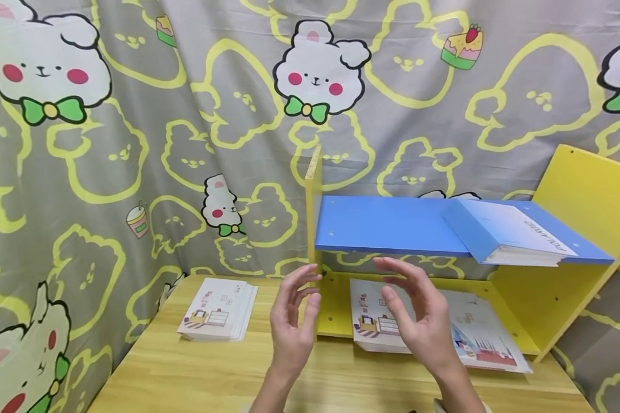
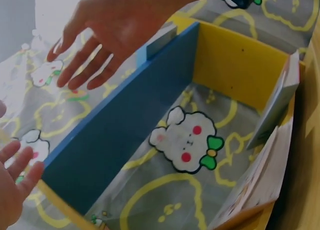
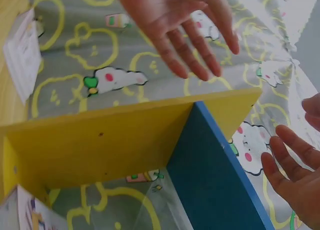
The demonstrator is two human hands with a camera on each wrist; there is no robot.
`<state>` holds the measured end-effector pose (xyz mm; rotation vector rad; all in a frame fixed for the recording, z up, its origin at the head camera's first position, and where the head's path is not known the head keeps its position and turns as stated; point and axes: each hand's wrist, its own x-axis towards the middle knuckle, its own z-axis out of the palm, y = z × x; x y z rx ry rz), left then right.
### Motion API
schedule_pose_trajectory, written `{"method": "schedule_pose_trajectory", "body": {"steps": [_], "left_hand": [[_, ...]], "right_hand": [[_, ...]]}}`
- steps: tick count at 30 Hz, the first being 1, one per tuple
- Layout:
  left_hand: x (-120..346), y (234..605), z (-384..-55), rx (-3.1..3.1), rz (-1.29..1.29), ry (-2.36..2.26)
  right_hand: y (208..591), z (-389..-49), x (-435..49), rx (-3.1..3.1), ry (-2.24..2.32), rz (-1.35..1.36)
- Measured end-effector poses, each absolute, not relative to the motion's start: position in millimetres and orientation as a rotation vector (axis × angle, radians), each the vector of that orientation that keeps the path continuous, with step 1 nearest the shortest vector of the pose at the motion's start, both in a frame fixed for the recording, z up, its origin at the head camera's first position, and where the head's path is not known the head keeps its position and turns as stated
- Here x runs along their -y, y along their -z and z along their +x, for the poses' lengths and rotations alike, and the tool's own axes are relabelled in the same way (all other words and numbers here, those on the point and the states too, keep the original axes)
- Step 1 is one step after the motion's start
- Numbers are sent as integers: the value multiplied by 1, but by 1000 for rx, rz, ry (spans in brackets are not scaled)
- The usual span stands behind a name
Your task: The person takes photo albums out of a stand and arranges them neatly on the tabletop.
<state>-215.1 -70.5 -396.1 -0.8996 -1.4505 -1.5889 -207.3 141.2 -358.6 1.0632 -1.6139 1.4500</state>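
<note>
My left hand is raised before the left yellow side panel of a small shelf, its fingers loosely bent and nothing in its grasp. To its right my right hand hovers in front of the lower compartment, also bare, thumb and fingers spread apart. The palms face each other across a gap. Behind them, a blue album with "POLAROID" lettering lies on the blue shelf board. On the yellow bottom board lie a stack of printed booklets and another illustrated stack, the right hand partly hiding both.
A further stack of printed booklets lies on the wooden table, left of the shelf. The shelf's right yellow panel rises at the far right. A grey patterned curtain hangs close behind.
</note>
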Motion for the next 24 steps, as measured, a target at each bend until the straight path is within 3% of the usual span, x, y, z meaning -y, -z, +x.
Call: {"method": "schedule_pose_trajectory", "body": {"steps": [13, 24], "left_hand": [[25, 406, -221, 1336, -847, 1500], [2, 400, -219, 1365, -899, 1466]], "right_hand": [[349, -202, -168, 1607, -957, 987], [348, -191, -193, 1585, -881, 934]]}}
